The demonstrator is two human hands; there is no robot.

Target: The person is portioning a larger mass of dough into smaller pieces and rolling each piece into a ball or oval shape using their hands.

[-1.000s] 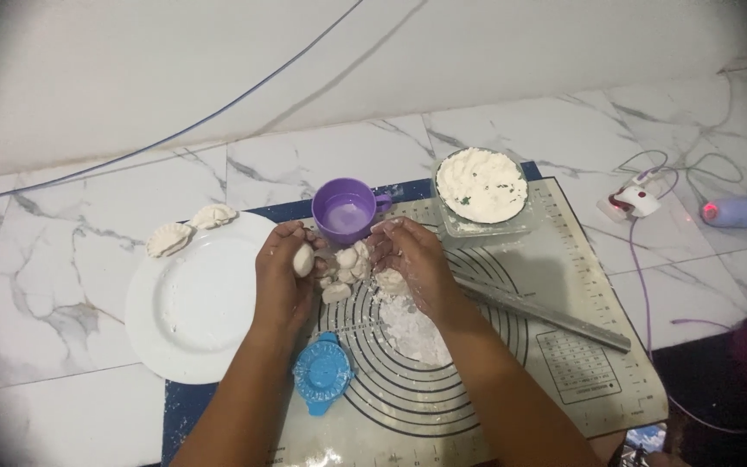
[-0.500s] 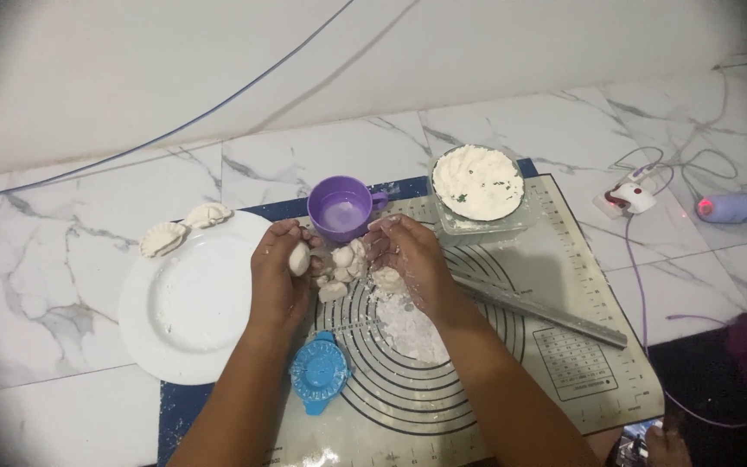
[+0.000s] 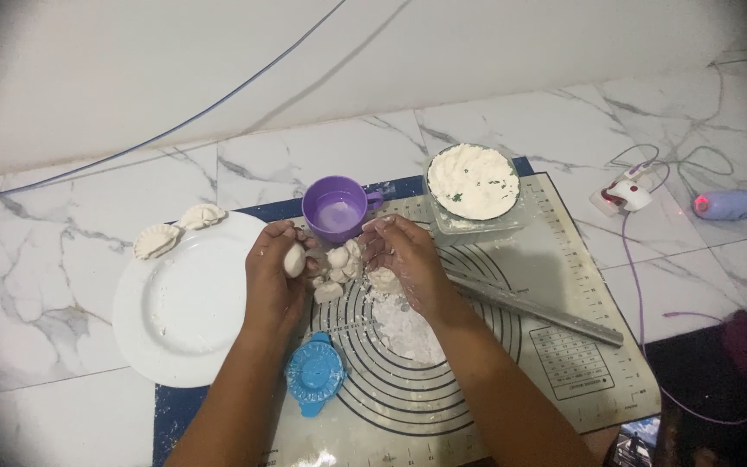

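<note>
The left hand (image 3: 271, 275) had its fingers closed around a small dough ball (image 3: 294, 259), held just above the baking mat (image 3: 512, 346). The right hand (image 3: 404, 257) lay palm down with fingers loosely spread, gripping nothing, its tips touching a cluster of dough pieces (image 3: 339, 264) between the two hands. A patch of flour (image 3: 404, 329) lay under the right wrist. Just beyond the fingers stood a purple cup (image 3: 336, 208). A blue dumpling press (image 3: 316, 374) sat near the left forearm, a white plate (image 3: 185, 303) with two folded dumplings (image 3: 176, 230) to the left, a bowl of filling (image 3: 473, 183) to the right.

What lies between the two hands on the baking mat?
In the head view, a cluster of small white dough pieces lies between the left hand and right hand.
</note>
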